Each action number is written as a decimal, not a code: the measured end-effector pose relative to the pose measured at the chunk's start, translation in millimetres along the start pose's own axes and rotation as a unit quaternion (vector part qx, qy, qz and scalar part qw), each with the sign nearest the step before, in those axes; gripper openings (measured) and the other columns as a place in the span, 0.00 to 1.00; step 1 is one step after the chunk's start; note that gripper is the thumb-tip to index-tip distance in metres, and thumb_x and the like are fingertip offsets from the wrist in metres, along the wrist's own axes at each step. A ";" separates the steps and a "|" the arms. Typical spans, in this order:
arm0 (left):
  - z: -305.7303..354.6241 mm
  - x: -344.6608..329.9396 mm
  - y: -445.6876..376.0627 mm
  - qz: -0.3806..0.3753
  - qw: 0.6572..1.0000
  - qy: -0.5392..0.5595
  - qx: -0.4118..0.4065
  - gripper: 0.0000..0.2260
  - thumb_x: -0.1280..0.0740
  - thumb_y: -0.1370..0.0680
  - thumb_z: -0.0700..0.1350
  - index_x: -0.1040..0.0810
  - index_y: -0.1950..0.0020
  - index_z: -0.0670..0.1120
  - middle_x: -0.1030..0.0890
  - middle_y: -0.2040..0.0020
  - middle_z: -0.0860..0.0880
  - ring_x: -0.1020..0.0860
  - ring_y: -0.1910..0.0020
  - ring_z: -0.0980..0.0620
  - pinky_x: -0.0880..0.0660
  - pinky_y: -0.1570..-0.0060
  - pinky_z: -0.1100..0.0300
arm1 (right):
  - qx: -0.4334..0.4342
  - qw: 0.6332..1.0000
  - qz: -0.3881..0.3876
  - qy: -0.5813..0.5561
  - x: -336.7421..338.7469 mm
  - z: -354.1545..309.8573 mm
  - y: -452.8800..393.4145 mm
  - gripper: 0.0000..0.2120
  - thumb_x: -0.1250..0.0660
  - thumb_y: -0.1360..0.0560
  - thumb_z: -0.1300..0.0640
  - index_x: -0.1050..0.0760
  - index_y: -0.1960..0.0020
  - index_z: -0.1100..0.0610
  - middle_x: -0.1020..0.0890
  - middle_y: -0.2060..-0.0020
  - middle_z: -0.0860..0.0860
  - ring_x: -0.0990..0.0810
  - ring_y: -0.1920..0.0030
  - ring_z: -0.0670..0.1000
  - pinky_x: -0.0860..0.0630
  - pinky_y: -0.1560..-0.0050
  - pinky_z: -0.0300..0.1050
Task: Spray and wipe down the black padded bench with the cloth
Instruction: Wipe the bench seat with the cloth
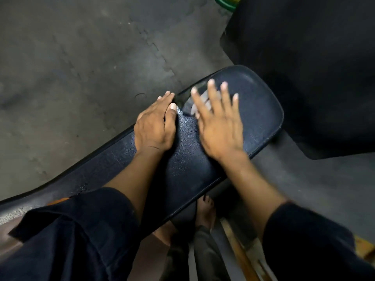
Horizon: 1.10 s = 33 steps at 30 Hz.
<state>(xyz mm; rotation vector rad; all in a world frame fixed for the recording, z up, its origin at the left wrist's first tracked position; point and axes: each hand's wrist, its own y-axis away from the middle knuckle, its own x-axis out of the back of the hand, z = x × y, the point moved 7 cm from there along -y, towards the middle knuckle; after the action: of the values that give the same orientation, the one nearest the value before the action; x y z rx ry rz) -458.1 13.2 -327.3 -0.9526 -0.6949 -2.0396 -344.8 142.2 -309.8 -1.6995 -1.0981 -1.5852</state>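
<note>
A bare foot [205, 211] stands under the black padded desk [259, 110]. On the desk's left edge the left hand [154, 126] rests flat with loose fingers, likely to steady the person. Near the desk's far end the right hand [219, 126] presses the pale cloth [193, 107] with straight, spread fingers [213, 94], likely to rub wide.

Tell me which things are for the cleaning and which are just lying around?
For the job:
black padded bench
left hand, resting on its edge
right hand, fingers spread
pale blurred patch under it, maybe the cloth
(no spray bottle in view)

Just lying about:
black mat
green curved thing, top edge
wooden plank, bottom right
</note>
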 end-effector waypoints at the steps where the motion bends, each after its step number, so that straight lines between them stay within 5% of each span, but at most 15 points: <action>1: 0.7 1.4 1.0 0.004 1.000 0.012 0.001 0.22 0.46 0.12 0.54 0.24 0.21 0.54 0.24 0.21 0.54 0.29 0.20 0.55 0.34 0.19 0.51 | 0.027 1.000 -0.011 0.001 -4.6 -13.6 21.2 0.31 0.46 0.14 0.47 0.50 0.12 0.44 0.48 0.12 0.58 0.49 0.13 0.66 0.48 0.16 0.70; 5: 0.2 12.0 14.4 -0.011 0.999 0.028 -0.024 0.19 0.43 0.11 0.49 0.22 0.23 0.48 0.24 0.21 0.48 0.30 0.19 0.51 0.37 0.18 0.49 | 0.036 0.999 -0.032 0.008 -11.1 -8.5 94.8 0.30 0.43 0.14 0.48 0.44 0.13 0.44 0.46 0.12 0.57 0.44 0.14 0.65 0.43 0.17 0.70; 11: -37.4 30.0 79.3 0.011 0.999 -0.038 -0.028 0.21 0.43 0.11 0.49 0.28 0.18 0.48 0.32 0.16 0.51 0.38 0.14 0.52 0.47 0.14 0.51 | -0.076 0.997 -0.022 0.022 7.3 26.4 39.1 0.29 0.47 0.11 0.49 0.49 0.11 0.50 0.49 0.12 0.60 0.50 0.13 0.67 0.50 0.16 0.70; 15: -54.0 40.1 104.8 0.044 0.999 -0.011 0.005 0.23 0.45 0.11 0.52 0.31 0.17 0.47 0.34 0.15 0.49 0.38 0.14 0.50 0.50 0.14 0.54 | 0.026 0.999 -0.033 0.002 -4.4 -57.0 30.6 0.29 0.47 0.11 0.48 0.48 0.11 0.49 0.50 0.12 0.59 0.52 0.13 0.67 0.52 0.15 0.69; 19: -63.9 46.4 126.6 0.045 0.998 -0.037 0.017 0.25 0.45 0.11 0.54 0.34 0.15 0.47 0.37 0.14 0.49 0.41 0.13 0.51 0.50 0.13 0.47 | 0.162 0.985 -0.049 0.003 -20.2 -129.1 109.2 0.29 0.42 0.13 0.49 0.40 0.13 0.53 0.46 0.12 0.59 0.47 0.13 0.66 0.47 0.15 0.68; 27: -86.8 47.5 183.9 0.028 0.990 -0.140 -0.002 0.28 0.45 0.13 0.58 0.36 0.14 0.49 0.41 0.12 0.51 0.46 0.12 0.51 0.49 0.14 0.45 | 0.048 0.998 -0.038 0.018 -7.0 -86.3 77.0 0.29 0.45 0.11 0.48 0.46 0.12 0.49 0.47 0.12 0.59 0.48 0.13 0.66 0.47 0.16 0.69; 33: -107.6 49.1 224.9 0.069 0.982 -0.174 0.017 0.30 0.42 0.13 0.56 0.38 0.14 0.44 0.42 0.12 0.47 0.46 0.12 0.49 0.46 0.14 0.44 | 0.179 0.983 -0.042 0.002 -28.3 -171.6 96.2 0.30 0.44 0.12 0.46 0.46 0.12 0.47 0.47 0.12 0.57 0.49 0.13 0.66 0.49 0.15 0.68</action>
<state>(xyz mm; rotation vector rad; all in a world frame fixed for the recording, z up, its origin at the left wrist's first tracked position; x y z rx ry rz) -337.4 -210.1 -315.6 -1.3184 -0.8188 -1.7520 -350.9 -56.3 -301.1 -1.4245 -1.3756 -1.3400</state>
